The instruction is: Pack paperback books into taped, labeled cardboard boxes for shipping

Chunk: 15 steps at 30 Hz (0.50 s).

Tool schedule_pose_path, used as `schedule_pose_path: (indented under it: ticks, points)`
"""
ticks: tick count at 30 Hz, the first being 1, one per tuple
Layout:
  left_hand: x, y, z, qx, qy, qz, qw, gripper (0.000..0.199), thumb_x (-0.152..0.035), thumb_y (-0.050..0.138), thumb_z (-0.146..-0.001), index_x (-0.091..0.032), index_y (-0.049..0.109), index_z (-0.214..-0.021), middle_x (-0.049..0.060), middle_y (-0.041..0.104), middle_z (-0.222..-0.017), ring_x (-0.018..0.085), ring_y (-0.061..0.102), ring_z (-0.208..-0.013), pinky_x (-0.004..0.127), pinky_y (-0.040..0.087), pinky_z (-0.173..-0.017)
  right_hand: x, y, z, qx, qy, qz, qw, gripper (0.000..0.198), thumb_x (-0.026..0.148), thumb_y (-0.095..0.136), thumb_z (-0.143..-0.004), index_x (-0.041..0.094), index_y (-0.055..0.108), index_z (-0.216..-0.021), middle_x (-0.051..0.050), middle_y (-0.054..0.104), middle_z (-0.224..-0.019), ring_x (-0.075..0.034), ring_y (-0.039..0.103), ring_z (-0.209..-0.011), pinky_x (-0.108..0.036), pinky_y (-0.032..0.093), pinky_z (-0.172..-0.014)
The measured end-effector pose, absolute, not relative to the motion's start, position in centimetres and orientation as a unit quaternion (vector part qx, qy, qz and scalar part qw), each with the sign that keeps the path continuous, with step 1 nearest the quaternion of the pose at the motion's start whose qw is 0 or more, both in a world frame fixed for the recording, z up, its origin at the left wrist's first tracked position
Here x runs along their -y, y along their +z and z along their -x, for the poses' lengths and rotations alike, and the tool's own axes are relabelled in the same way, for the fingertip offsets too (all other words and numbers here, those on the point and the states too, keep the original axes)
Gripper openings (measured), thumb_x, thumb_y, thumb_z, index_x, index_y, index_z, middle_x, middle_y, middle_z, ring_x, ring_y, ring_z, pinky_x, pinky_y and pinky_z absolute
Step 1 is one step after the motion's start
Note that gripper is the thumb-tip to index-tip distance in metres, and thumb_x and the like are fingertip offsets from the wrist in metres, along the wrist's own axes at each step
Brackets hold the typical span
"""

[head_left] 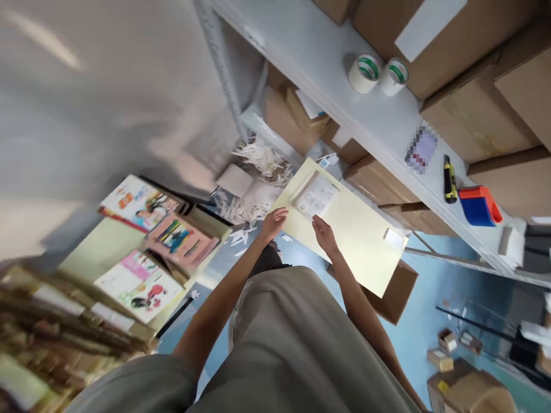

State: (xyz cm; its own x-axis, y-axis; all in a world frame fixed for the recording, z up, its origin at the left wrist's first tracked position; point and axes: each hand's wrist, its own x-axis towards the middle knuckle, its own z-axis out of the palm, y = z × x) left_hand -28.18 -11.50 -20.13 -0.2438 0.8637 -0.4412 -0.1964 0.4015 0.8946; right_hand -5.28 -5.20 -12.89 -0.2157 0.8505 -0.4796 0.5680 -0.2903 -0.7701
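A pale yellow tabletop [353,241] stretches out in front of me. A flat packet in clear wrapping [316,195], with printing on its face, lies near its far left end. My left hand [274,225] is at the table's left edge, fingers loosely bent and apart, with nothing visible in it. Just short of the packet's near edge is my right hand [325,234], its fingers stretched towards the packet; I cannot tell whether they touch it. A small white piece [394,237] lies at the table's right end.
A grey shelf [327,86] holds tape rolls [364,73], a cutter knife [450,179], a blue-and-orange tool [478,205] and cartons [477,123]. Books [181,241] lie on a side table at left. Paper scraps [245,201] heap behind. An open carton [394,292] stands under the tabletop.
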Motion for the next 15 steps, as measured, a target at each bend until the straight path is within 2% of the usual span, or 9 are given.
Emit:
schedule_pose_path:
  ticks: [5,10,15]
  points:
    - [24.4,-15.3,27.6,-0.648,0.574,-0.191,0.463,0.088,-0.086,0.077,-0.087,-0.016,0.075,-0.140,0.026,0.085,-0.134,0.038,0.084,-0.124,0.058,0.062,-0.118,9.2,-13.3,9.1,0.627,0.597,0.481,0.137,0.075,0.076,0.074,-0.098,0.020,0.078,-0.147,-0.020,0.074,-0.162,-0.036,0.068,-0.158,-0.058,0.052,-0.135]
    - [37.3,-10.1,25.9,-0.699,0.609,-0.102,0.360,0.087,-0.089,0.072,-0.093,-0.018,0.078,-0.141,0.022,0.086,-0.135,0.038,0.083,-0.130,0.057,0.064,-0.117,16.0,-12.6,14.2,0.640,0.669,0.358,0.119,0.087,0.085,0.078,-0.091,0.020,0.077,-0.149,-0.021,0.074,-0.161,-0.037,0.069,-0.156,-0.058,0.051,-0.136]
    - [46.4,-6.1,25.7,-0.716,0.646,-0.035,0.264,0.083,-0.085,0.075,-0.094,-0.018,0.078,-0.143,0.021,0.085,-0.138,0.039,0.083,-0.132,0.058,0.063,-0.119,23.4,-10.4,17.8,0.641,0.712,0.275,0.072,0.086,0.087,0.079,-0.088,0.022,0.078,-0.144,-0.019,0.079,-0.154,-0.037,0.072,-0.152,-0.056,0.055,-0.132]
